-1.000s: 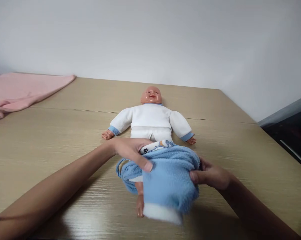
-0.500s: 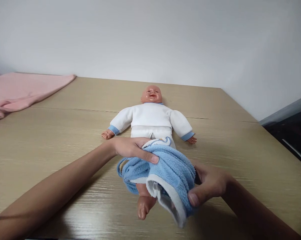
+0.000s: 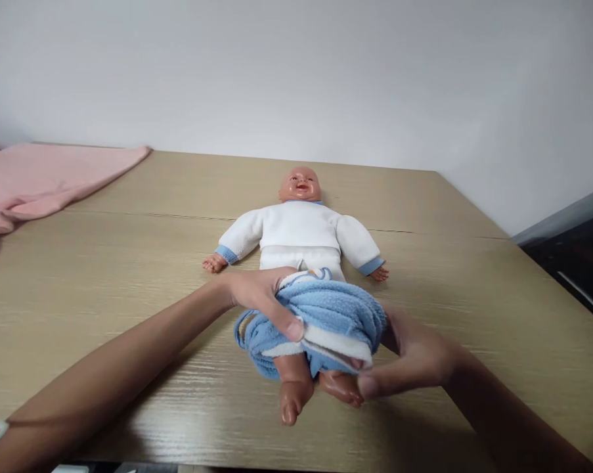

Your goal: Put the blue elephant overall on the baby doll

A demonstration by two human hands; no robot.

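Note:
A baby doll [image 3: 301,223] in a white top with blue cuffs lies on its back, its feet toward me. Blue terry pants [image 3: 335,305] with white-trimmed leg openings are bunched around its lower legs. My left hand [image 3: 266,295] grips the bunched cloth from the left, thumb on top and the other fingers hidden beneath. On the right, my right hand [image 3: 414,358] holds the cuff side of the pants, its thumb beside the doll's foot [image 3: 343,386]; its other fingers are mostly hidden behind the cloth. The other bare foot [image 3: 293,397] sticks out below the left leg opening.
The doll lies on a wooden table [image 3: 129,282]. A pink cloth [image 3: 44,177] is spread at the far left. A pale wall [image 3: 296,79] rises behind the table, and a dark object [image 3: 576,256] stands beyond its right edge.
The right pant leg, which hung forward over the foot, is now pushed back up, and the second foot shows. My right thumb has moved slightly left and up with the cuff.

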